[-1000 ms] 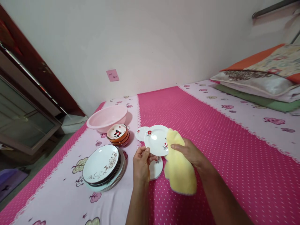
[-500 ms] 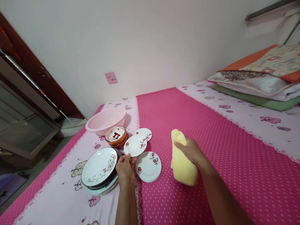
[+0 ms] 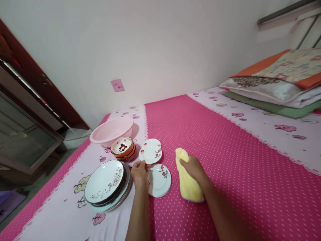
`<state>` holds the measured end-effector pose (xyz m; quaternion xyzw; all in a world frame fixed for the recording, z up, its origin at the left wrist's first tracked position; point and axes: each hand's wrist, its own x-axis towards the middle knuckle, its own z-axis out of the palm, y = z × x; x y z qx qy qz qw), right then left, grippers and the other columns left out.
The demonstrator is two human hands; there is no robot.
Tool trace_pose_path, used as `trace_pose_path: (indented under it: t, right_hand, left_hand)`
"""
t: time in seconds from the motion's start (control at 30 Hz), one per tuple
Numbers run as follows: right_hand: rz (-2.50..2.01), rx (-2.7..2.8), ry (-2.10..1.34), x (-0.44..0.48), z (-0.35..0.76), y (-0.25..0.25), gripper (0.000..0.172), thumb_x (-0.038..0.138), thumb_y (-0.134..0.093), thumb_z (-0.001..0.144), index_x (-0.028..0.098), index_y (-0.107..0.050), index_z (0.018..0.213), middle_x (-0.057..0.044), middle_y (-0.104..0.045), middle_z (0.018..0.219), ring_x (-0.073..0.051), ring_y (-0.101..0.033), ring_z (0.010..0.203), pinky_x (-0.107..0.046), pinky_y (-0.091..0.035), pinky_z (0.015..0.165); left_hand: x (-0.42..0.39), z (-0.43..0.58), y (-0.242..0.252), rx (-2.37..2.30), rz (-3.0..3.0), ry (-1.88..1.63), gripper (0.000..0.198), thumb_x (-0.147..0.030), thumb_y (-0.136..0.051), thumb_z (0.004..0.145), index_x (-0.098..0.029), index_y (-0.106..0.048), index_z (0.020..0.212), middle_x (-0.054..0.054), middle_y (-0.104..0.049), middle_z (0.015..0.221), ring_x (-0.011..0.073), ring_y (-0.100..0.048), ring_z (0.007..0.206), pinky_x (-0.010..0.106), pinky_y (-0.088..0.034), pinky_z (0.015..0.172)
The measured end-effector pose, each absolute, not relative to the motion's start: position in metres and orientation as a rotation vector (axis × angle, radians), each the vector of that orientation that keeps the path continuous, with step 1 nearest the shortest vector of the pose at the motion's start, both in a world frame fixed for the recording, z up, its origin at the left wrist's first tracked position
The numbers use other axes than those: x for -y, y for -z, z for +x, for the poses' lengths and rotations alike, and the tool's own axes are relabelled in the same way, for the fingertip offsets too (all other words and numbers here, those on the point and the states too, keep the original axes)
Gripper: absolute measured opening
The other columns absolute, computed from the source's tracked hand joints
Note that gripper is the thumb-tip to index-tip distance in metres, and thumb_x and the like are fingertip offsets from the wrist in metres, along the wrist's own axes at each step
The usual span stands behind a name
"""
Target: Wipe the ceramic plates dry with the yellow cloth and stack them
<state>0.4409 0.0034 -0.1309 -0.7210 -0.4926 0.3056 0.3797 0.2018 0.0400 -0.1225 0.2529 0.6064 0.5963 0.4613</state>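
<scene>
Holding | left hand [image 3: 139, 171]: farther flowered plate [image 3: 150, 152] | right hand [image 3: 193, 167]: yellow cloth [image 3: 189, 186]

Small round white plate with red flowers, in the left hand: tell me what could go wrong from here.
1. The left hand seems to pinch the small round white red-flowered plate only at its near edge; it might slip.
2. In this view it overlaps another small white red-flowered plate behind, so the two could knock.
3. The tall stack of large round plates stands close beside that hand; a sideways swing might nudge it.
</scene>
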Motion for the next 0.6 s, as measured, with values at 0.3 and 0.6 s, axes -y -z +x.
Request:
trace_pose_path:
  t: [0.3,0.6]
  right_hand:
    - [-1.928,1.254,-0.685,0.000,0.434,0.132,0.034,0.037,-0.060,0.087,0.016,-0.067,0.113,-0.014,-0.075,0.105,-0.025,-0.070,0.090,-0.030,-0.047,0.074]
    - [-1.921,1.251,-0.693,0.001,0.434,0.130,0.035,0.038,-0.060,0.087,0.017,-0.068,0.114,-0.013,-0.075,0.107,-0.024,-0.070,0.090,-0.029,-0.047,0.073]
  left_hand:
    - [-0.088,0.204,0.118,-1.562,0.650,-1.309,0.036,-0.036,-0.064,0.096,-0.018,-0.061,0.126,0.010,-0.064,0.125,0.0235,-0.066,0.103,0.045,-0.058,0.086]
    - [-0.116,0.202,0.114,-1.561,0.607,-1.302,0.038,-0.037,-0.064,0.095,-0.018,-0.061,0.128,0.011,-0.063,0.128,0.0247,-0.065,0.107,0.046,-0.058,0.088]
